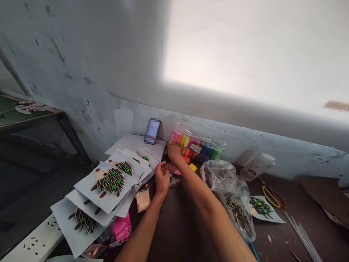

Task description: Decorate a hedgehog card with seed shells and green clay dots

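Note:
My left hand (162, 179) has its fingers loosely curved, with a gap between thumb and fingers. It is beside crumpled clear plastic wrappers (175, 181) on the dark table. Farther forward, my right hand (174, 152) reaches across to the left, by the near left corner of a clear pack of colourful clay sticks (195, 147). Its fingertips are hidden, so any hold cannot be made out. Under and beside my right forearm are an orange clay piece (186, 159) and a yellow one (193, 167). A peach clay slab (143, 200) sits left of my left wrist.
Stacked white cards (114, 196) with spiky hedgehog figures lie left, above bright pink clay (121, 228). A phone (152, 131) leans on the wall. Rightward are a clear plastic bag (219, 176), white bottle (257, 166), scissors (274, 196), thin rods (302, 236) and another hedgehog card (275, 217).

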`<state>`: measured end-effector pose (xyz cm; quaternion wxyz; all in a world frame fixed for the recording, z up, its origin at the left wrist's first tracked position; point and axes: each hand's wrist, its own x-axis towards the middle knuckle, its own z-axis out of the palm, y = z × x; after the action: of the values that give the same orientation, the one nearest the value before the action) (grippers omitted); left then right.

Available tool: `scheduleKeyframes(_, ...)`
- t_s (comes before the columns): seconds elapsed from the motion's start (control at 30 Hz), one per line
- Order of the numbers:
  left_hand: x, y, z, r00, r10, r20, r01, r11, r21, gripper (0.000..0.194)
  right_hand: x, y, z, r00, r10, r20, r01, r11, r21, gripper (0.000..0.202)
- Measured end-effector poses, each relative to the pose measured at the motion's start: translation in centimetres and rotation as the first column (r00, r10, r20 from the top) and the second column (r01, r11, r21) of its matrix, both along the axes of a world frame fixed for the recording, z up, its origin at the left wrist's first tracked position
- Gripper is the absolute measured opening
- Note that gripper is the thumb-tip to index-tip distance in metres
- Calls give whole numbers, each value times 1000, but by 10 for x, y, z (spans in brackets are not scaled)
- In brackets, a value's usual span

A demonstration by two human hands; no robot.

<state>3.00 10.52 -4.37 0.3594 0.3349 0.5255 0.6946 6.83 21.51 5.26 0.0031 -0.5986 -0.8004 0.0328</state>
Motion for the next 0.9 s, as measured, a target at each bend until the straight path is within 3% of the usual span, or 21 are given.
scheduleKeyframes(0.2,0,-1,5,999,19,45,-19,1000,-20,31,9,0,-4,998,-31,-58,32,999,25,41)
scheduleKeyframes(0.47,5,-3,6,994,89,67,-91,996,21,28,6,-14,3,984,-45,-170,32,997,-74,33)
scheduleKeyframes(0.63,10,-9,12,988,114,107,-120,991,57,24,-6,-22,-4,978,-55,-203,18,983,-182,28)
scheduleKeyframes(0.9,13,-9,12,987,117,113,-128,987,98,26,-12,-20,-13,966,-122,-229,70,972,-223,30)
